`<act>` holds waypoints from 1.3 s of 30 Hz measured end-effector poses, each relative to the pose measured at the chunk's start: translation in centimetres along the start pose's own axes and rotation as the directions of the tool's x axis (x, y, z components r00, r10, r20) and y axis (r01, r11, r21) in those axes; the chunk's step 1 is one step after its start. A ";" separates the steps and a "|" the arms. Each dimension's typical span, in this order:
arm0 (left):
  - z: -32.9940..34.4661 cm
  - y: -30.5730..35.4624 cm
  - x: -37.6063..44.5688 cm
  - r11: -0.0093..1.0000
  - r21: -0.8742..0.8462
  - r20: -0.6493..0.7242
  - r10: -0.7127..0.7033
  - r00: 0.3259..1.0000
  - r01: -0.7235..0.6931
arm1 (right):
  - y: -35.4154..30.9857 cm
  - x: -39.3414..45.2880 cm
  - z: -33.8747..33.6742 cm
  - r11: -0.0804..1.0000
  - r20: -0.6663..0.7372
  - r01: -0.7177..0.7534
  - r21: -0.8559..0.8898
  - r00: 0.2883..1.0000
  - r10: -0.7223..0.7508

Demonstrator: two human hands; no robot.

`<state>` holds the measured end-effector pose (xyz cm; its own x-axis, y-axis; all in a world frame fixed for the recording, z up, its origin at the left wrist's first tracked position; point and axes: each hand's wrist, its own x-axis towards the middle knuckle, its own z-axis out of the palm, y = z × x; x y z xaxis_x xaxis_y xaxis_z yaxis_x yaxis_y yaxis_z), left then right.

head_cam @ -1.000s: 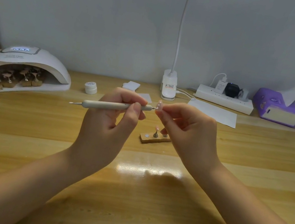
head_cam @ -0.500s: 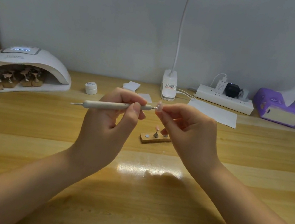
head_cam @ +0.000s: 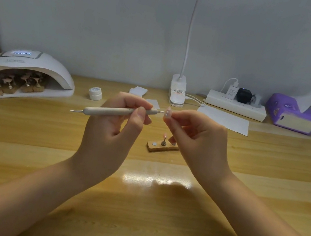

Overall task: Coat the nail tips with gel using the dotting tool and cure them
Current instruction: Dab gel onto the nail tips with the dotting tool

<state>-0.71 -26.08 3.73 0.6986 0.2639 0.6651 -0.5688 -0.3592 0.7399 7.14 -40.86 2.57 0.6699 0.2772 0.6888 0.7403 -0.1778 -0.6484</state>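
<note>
The person's left hand [head_cam: 111,128] is pinching the slim cream double-ended dotting tool [head_cam: 118,110], and its metal point is touching the small pale pink nail tip [head_cam: 167,114] that the right hand's [head_cam: 198,140] fingers are gripping, just above the little wooden nail stand [head_cam: 161,147] on the desk [head_cam: 40,155]. Both wrists are hovering, so light dabs are probably the safer way to go.

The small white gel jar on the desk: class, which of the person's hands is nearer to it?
Left. The left hand, holding the dotting tool, is just right of the gel jar; the right hand is farther right.
</note>
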 end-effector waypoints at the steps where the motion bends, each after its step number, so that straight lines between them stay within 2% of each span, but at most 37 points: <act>1: 0.0 0.0 0.0 1.000 -0.010 -0.010 -0.007 1.000 0.007 | 0.0 0.0 0.0 1.000 -0.001 0.001 -0.005 1.000 -0.001; 8: 0.0 -0.2 0.1 0.998 -0.054 -0.036 -0.041 0.999 0.039 | 0.0 -0.1 0.1 0.999 0.015 0.013 -0.034 1.000 -0.012; 17: 0.1 0.0 -0.1 0.999 -0.024 0.011 -0.027 1.000 0.027 | 0.0 -0.1 0.1 0.995 0.030 0.062 -0.079 0.998 -0.060; 39: 0.2 0.2 0.0 0.999 -0.019 0.028 -0.040 0.999 0.041 | 0.2 -0.1 0.1 0.995 0.019 0.066 -0.075 0.998 -0.065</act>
<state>-0.75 -26.29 3.84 0.7327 0.2528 0.6319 -0.5482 -0.3308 0.7681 7.25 -40.85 2.36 0.6190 0.3058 0.7234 0.7853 -0.2295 -0.5750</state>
